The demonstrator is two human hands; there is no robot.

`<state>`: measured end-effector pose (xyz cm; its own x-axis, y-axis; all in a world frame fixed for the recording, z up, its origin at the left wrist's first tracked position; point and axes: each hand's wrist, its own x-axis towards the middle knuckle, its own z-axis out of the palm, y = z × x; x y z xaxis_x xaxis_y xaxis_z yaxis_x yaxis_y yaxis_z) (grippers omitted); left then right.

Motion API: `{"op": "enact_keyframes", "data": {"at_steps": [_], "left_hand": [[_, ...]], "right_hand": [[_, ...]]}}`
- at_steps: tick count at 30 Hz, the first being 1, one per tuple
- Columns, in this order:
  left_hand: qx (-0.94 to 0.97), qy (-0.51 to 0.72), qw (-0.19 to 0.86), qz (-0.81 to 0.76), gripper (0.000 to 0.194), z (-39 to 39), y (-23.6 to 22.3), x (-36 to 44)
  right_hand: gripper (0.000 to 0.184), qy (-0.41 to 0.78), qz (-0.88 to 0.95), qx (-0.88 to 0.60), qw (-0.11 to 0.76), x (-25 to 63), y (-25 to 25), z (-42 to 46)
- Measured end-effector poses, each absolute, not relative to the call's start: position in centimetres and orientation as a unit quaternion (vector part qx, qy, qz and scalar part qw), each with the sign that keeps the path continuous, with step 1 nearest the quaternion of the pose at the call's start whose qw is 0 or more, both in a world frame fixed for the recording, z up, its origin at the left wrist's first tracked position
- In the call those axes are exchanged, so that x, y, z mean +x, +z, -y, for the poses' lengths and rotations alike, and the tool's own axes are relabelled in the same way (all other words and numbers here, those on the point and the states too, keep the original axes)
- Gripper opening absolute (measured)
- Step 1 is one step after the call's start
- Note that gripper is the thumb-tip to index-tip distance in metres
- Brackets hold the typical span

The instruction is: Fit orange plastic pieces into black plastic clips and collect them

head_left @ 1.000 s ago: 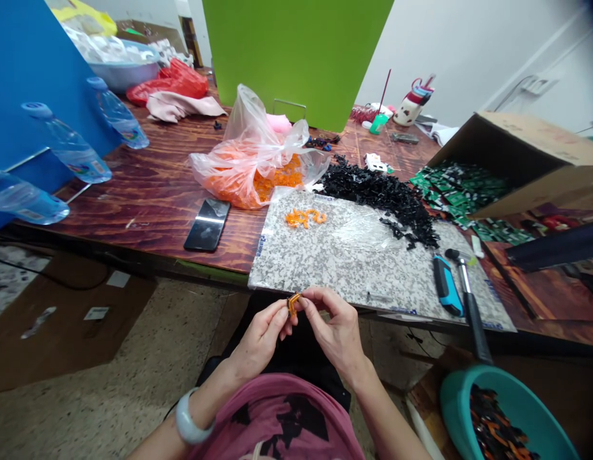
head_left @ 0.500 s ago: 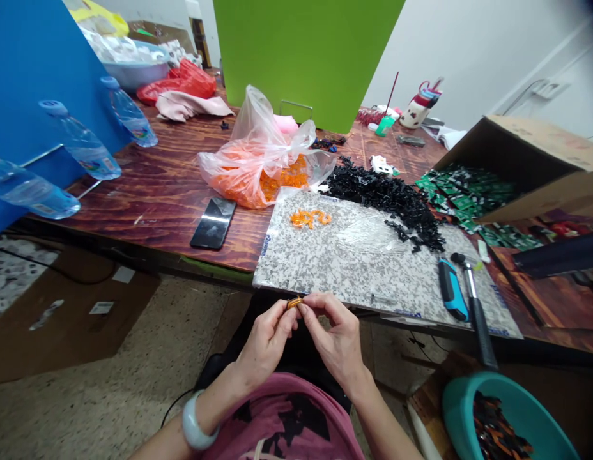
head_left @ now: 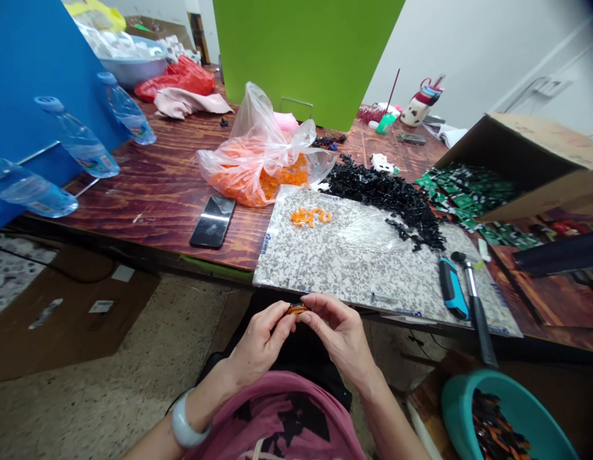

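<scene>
- Fingertips: the left hand [head_left: 261,342] and right hand [head_left: 337,335] pinch one small orange plastic piece [head_left: 296,309] between them, thumbs and forefingers pressed in from either side; the remaining fingers curl, and most of the piece is hidden, so its shape is hard to make out.
- Wrist: one pale bangle [head_left: 184,427] circles the left wrist.
- In front: the hands hover just off the near edge of a speckled granite-pattern board [head_left: 373,281], not touching it.
- On the board: a small cluster of orange pieces [head_left: 310,217], too tangled to count; a heap of black plastic pieces [head_left: 387,198] spills over its far edge; one hammer [head_left: 476,313] and one blue-handled tool [head_left: 452,297] lie at right.
- Below right: a teal basin [head_left: 469,390] holds mixed black and orange pieces [head_left: 492,425] — cut off by the frame.
- Farther: a clear bag of orange pieces [head_left: 258,153], one phone [head_left: 213,222], three water bottles [head_left: 78,137].
</scene>
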<state>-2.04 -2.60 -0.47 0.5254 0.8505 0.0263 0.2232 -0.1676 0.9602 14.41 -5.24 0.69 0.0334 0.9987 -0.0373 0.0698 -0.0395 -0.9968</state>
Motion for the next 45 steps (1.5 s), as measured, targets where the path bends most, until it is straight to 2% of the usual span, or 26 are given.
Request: {"op": "enact_keyframes", "data": {"at_steps": [9, 16, 22, 29, 45], "left_hand": [[0.751, 0.271, 0.497, -0.34, 0.022, 2.1, 0.3, -2.6], [0.762, 0.265, 0.49, -0.33, 0.023, 2.1, 0.5, -2.6], [0.758, 0.254, 0.513, -0.312, 0.022, 2.4, 0.3, -2.6], [0.773, 0.257, 0.493, -0.306, 0.024, 2.4, 0.3, -2.5], [0.772, 0.271, 0.481, -0.317, 0.027, 2.4, 0.2, -2.4]], "right_hand": [[0.013, 0.448, 0.569, -0.547, 0.419, 14.3, 1.8, 5.3], [0.01, 0.392, 0.621, -0.538, 0.414, 14.6, 1.8, 5.7], [0.01, 0.41, 0.623, -0.535, 0.397, 14.7, 2.2, 5.9], [0.011, 0.422, 0.623, -0.537, 0.381, 14.7, 2.5, 6.2], [0.016, 0.428, 0.595, -0.534, 0.422, 15.2, 1.9, 6.5]]}}
